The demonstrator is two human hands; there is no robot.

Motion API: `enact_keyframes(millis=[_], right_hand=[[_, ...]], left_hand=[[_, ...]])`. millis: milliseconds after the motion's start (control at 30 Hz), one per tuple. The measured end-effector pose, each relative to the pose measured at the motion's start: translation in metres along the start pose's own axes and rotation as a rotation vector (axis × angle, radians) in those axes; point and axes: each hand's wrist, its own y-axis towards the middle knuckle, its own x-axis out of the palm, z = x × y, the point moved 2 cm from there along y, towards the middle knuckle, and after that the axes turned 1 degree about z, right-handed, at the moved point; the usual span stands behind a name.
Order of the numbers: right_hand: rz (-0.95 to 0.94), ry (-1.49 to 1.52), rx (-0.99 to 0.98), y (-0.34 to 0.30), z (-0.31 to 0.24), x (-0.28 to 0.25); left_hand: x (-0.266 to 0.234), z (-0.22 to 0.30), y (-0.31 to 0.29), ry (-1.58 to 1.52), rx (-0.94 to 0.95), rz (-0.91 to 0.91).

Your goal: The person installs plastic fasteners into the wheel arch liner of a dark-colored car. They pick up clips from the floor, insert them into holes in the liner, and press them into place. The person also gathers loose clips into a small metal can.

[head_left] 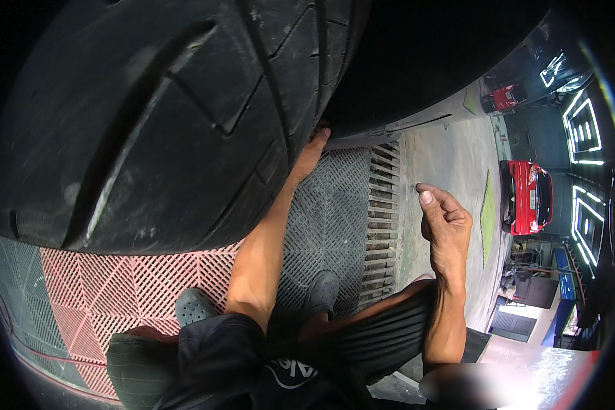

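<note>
A large black tire with a grooved, worn tread fills the upper left. My left arm reaches up along its right side. My left hand is at the tire's inner edge, near the dark underside of a vehicle; most of its fingers are hidden behind the rubber, so what it touches cannot be made out. To the right, apart from the tire, my right hand is raised with thumb and forefinger brought together and the other fingers curled. Anything between those fingertips is too small or hidden to name.
Below lie red slatted floor tiles and grey slatted tiles. A metal drain grate borders a concrete floor. My grey clogs stand under me. A red car and bright ceiling lights are farther right.
</note>
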Motion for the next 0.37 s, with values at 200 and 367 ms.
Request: enact_keyframes(millis=[200, 367], right_hand=[[0.023, -0.015, -0.006, -0.001, 0.000, -0.004], [0.016, -0.018, -0.021, -0.003, 0.001, -0.006]], left_hand=[[-0.005, 0.042, -0.008, 0.192, -0.003, -0.067], [-0.005, 0.045, -0.011, 0.368, 0.110, -0.053]])
